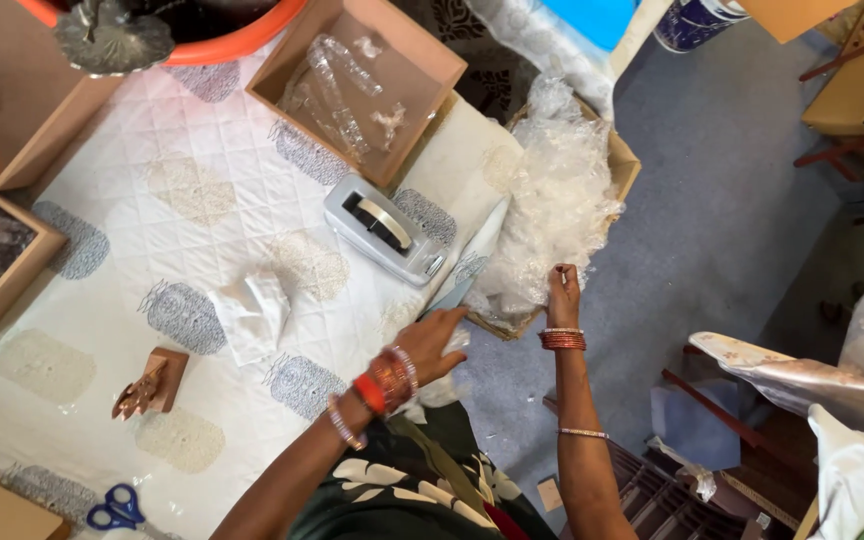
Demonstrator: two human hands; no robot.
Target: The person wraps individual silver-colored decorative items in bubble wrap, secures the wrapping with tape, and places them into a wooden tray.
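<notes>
The person's right hand (563, 290) reaches into a heap of clear plastic wrap (552, 210) that fills a cardboard box (624, 160) beside the table; its fingers are drawn together and pinch the lower edge of the wrap. The left hand (435, 343) lies at the edge of the quilted white tablecloth (202, 200), fingers stretched out fairly flat, touching a clear sheet of plastic (452, 296) there; whether it grips the sheet cannot be told.

Taking the grey tape dispenser (384, 228) as the mark: the left hand is just below and to the right of it; the box of wrap stands to its right, off the table; an open wooden box (432, 50) holding clear plastic bags (337, 85) sits just above it; a crumpled white wrapper (250, 312) lies below and to its left; further down on that side stands a small copper-coloured figure on a wooden base (150, 385); blue-handled scissors (117, 508) lie well below, near the table's bottom edge; an orange tub (242, 40) sits at the top left, with a silvery leaf-shaped metal piece (112, 40) across it; more wooden boxes (12, 110) line the left side. Nothing lies between either hand and the plastic.
</notes>
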